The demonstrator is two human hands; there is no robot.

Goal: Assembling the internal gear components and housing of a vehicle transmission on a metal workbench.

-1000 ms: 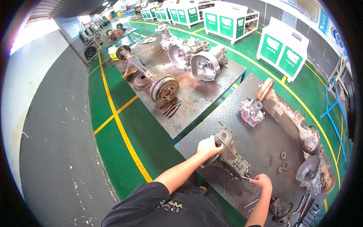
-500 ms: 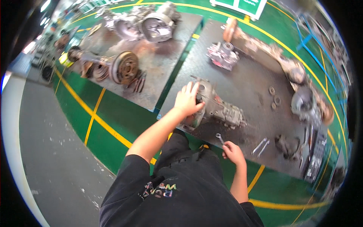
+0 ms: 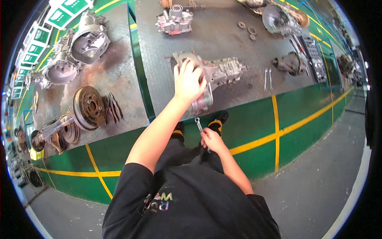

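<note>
A grey metal gearbox (image 3: pixel 223 73) lies on its side at the front edge of the bench, its wide bell housing toward the left. Over that housing rests my left hand (image 3: pixel 189 81), fingers spread and bent across the metal. What lies under the palm is hidden. A silver combination wrench (image 3: pixel 199 126) is closed in my right hand (image 3: pixel 212 140), low in front of my body and just off the bench edge. The wrench's head points up toward the gearbox and does not touch it.
Right of the gearbox lie two wrenches (image 3: pixel 268 79), a dark cast part (image 3: pixel 289 63) and a socket tray (image 3: pixel 314 59). Beyond sit bearing rings (image 3: pixel 251 30) and a smaller metal housing (image 3: pixel 175 22). On the left bench (image 3: pixel 119 75) are a brake drum (image 3: pixel 89 107), pliers (image 3: pixel 114 107) and bell housings (image 3: pixel 89 44).
The view has turned, so the benches appear rotated. My left hand has stayed on the gearbox housing. My right hand, still with the wrench, is nearer my left hand.
</note>
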